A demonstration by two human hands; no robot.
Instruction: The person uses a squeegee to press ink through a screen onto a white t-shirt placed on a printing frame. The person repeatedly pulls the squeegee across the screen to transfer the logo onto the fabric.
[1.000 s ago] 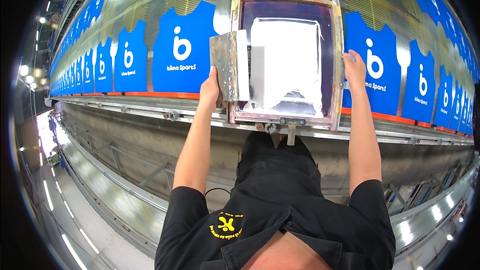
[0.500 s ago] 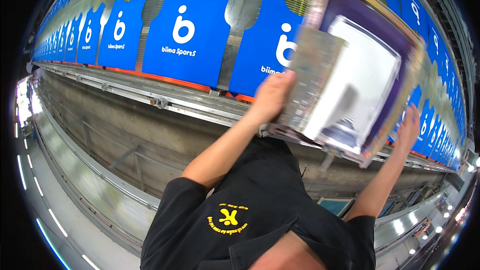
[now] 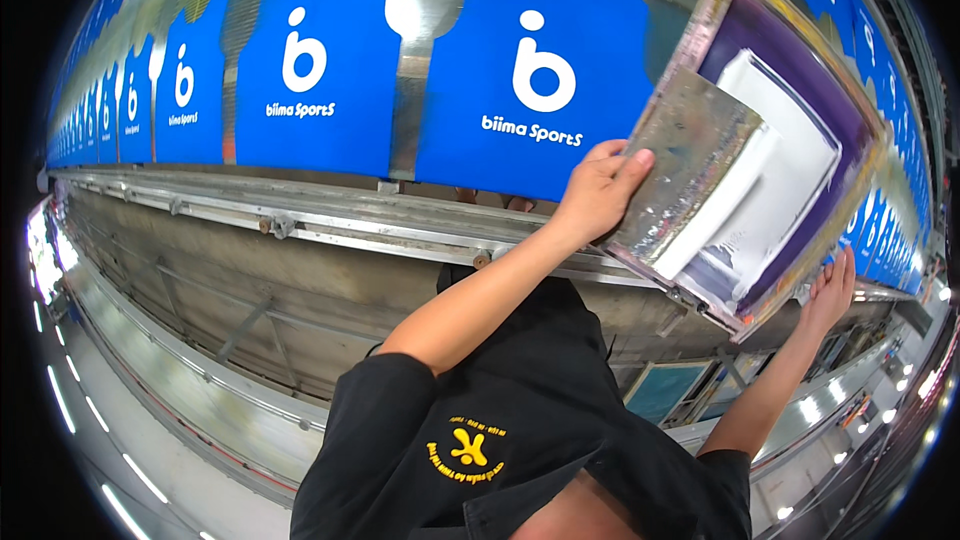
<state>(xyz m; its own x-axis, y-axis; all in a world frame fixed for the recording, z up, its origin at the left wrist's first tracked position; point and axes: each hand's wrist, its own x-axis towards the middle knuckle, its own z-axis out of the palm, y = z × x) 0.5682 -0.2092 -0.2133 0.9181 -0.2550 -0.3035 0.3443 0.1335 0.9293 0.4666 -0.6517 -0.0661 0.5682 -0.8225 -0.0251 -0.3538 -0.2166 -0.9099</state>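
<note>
From here, the left hand (image 3: 605,192) has the grimy squeegee (image 3: 690,160) pinched by its edge, over the slanted screen frame (image 3: 712,0), just right of a blue shirt panel (image 3: 465,90). Right hand (image 3: 830,292)'s beside the frame, can't tell if it's gripping.

Head view: left fisheye of a head-worn pair, upright, aimed steeply down and out past the wearer's black shirt (image 3: 400,440), which sits closest, along the lower edge. Left hand (image 3: 607,187), right hand (image 3: 828,290) and framed purple screen (image 3: 847,122) come farther off, right of centre. Metal rail (image 3: 400,240) and blue fabric pieces (image 3: 350,70) bend toward the round dark rim.
</note>
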